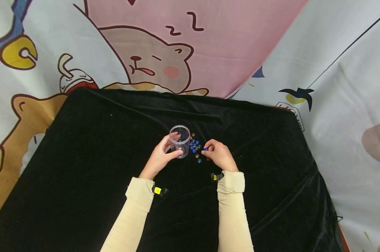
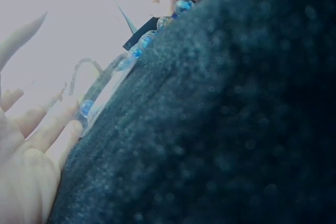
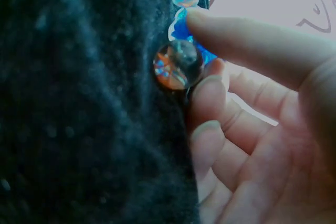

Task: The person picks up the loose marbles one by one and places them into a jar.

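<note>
A clear plastic jar (image 1: 180, 141) stands upright on the black cloth, its round mouth facing up. My left hand (image 1: 160, 156) holds it from the left, thumb across the near side and fingers behind. In the left wrist view a blue marble (image 2: 86, 108) shows low at the jar, near the fingertips. Just right of the jar lies a loose cluster of blue and amber marbles (image 1: 194, 144). My right hand (image 1: 222, 155) pinches a blue marble (image 1: 206, 149) between thumb and fingers. Close to those fingertips, an orange-and-clear marble (image 3: 177, 65) rests on the cloth.
Black velvety cloth (image 1: 98, 175) covers the table, with folds along its back edge. Behind it hangs a curtain (image 1: 240, 42) printed with cartoon animals. Both wrists carry small black straps, the left one (image 1: 158, 190) with a yellow tag.
</note>
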A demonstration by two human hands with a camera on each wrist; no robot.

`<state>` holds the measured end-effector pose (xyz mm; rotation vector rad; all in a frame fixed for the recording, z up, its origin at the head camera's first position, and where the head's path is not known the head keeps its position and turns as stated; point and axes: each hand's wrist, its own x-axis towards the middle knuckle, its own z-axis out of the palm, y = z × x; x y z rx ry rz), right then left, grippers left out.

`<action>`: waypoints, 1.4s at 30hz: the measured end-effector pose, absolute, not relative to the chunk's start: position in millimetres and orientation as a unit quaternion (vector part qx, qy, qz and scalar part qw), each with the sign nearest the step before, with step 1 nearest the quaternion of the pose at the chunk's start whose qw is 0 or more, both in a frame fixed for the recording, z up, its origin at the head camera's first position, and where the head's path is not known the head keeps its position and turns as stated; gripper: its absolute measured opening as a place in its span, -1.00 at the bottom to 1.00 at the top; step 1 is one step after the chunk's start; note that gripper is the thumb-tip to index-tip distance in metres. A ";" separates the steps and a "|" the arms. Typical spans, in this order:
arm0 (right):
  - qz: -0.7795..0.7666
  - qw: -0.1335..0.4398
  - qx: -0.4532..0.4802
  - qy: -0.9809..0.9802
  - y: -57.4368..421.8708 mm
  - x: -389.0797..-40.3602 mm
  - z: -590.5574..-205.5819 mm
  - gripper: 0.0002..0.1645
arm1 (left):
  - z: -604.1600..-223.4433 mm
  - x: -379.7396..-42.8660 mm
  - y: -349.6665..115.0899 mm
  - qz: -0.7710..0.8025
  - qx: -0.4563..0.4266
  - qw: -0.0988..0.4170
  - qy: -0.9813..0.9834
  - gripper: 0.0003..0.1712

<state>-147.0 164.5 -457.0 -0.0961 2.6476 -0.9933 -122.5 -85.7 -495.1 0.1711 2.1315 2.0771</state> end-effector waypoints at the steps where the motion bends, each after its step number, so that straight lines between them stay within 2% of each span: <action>1: -0.348 0.156 -0.033 0.924 164.6 -147.2 -457.1 -0.81 | -495.2 -122.4 -85.7 0.695 0.057 0.080 0.712 -0.23; 27: -0.368 0.154 -0.025 0.917 163.0 -147.1 -455.2 -0.83 | -493.6 -121.6 -86.5 0.699 0.053 0.076 0.709 -0.19; 36: -0.380 0.097 -0.022 0.920 162.2 -146.7 -457.0 -0.76 | -497.2 -120.6 -88.2 0.688 0.055 0.074 0.720 -0.25; 42: -0.410 0.039 -0.019 0.911 153.8 -146.4 -450.7 -0.71 | -496.7 -120.6 -87.6 0.684 0.056 0.073 0.724 -0.26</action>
